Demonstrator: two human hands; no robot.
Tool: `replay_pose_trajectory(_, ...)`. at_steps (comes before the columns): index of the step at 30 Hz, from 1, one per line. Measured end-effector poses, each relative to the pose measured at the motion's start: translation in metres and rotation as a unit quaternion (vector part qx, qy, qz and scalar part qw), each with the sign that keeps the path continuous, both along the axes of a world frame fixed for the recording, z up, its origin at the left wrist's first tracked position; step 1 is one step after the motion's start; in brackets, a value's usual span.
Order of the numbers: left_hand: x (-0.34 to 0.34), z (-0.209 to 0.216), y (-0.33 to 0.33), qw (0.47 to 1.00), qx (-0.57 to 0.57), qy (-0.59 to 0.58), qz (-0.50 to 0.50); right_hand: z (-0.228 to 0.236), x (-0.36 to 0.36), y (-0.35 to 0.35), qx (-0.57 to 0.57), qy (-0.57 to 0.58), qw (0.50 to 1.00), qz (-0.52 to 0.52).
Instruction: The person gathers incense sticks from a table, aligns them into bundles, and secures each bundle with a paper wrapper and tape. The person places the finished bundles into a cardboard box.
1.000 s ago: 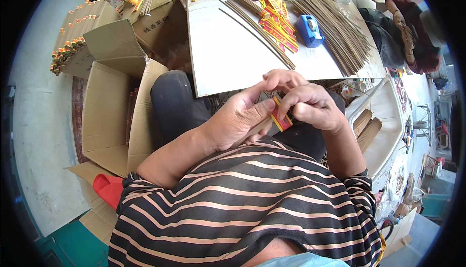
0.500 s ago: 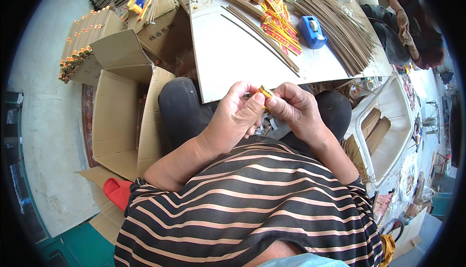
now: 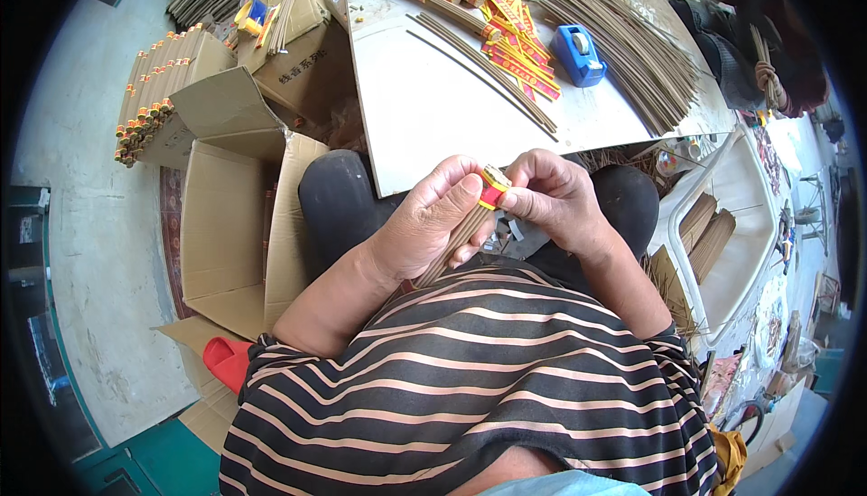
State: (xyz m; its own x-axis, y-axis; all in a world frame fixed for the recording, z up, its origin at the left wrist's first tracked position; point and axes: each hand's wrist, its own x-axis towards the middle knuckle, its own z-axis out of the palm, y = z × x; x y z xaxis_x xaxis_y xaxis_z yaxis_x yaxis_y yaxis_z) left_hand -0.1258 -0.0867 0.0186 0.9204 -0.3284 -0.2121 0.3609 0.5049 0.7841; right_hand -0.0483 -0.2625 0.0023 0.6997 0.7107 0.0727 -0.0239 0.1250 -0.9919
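Looking down over the striped shirt [image 3: 452, 352], we see a bundle [image 3: 462, 232] of thin brown sticks held above the lap, short of the table [image 3: 406, 126]. It slants, its lower part near the shirt and its upper end pointing away toward the table. The sticks lie straight and tight, side by side, in a dull, even brown. Near the upper end a band [image 3: 492, 194] goes around them, bright red with yellow edges, and beyond it we see the paler cut ends packed together. The lower end is hidden by the left forearm, so we cannot tell how it looks.

The left hand [image 3: 433, 216] is closed on the bundle, its thumb laid along the near side just below the band and its fingers curling around underneath. The right hand [image 3: 562, 203] has thumb and forefinger drawn together at the band's right side, pinching it there; the thumb tip touches the band, and the other fingers are bent.

On the table we see banded bundles [image 3: 432, 0], a heap of red and yellow labels [image 3: 524, 55], a blue tape dispenser [image 3: 578, 58] and a broad spread of loose sticks [image 3: 632, 58]. An open carton [image 3: 221, 248] stands at our left; at our right, a white tub [image 3: 741, 284] holds more brown sticks [image 3: 713, 248].
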Motion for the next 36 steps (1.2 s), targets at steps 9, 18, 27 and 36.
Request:
replay_pose_trajectory(9, 0.005, -0.011, -0.003, 1.000, -0.018, -0.011, -0.019, 0.005, 0.011, -0.001, -0.003, -0.204, 0.978, -0.033)
replay_pose_trajectory(18, 0.010, -0.004, -0.005, 0.989, 0.125, -0.048, -0.056, 0.018, 0.007, -0.012, -0.014, -0.019, 1.000, 0.002)
replay_pose_trajectory(27, 0.032, 0.008, -0.017, 0.986, 0.123, 0.095, -0.069, 0.007, 0.036, -0.026, -0.071, 0.057, 0.995, 0.036)
replay_pose_trajectory(36, 0.138, 0.031, -0.018, 0.987, 0.157, -0.005, 0.017, -0.055, 0.209, -0.076, -0.330, -0.265, 0.845, -0.327)
